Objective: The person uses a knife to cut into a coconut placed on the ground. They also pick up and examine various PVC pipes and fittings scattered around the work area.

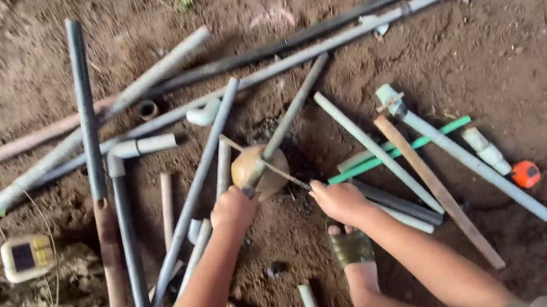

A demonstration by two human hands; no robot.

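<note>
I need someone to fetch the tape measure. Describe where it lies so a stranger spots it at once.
Start at the right hand and look right, across the grey pipes on the dirt. The tape measure lies beside the long grey pipe, next to a short whitish fitting. It is the only small, round, orange thing.

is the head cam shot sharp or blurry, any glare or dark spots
Head view: soft, even daylight with no glare; the whole frame is slightly soft, the left hand and right hand a bit smeared; the round brown object and thin blade stay readable; dark shadow sits under the pipes, and the dirt ground darkens toward the corners.
</note>
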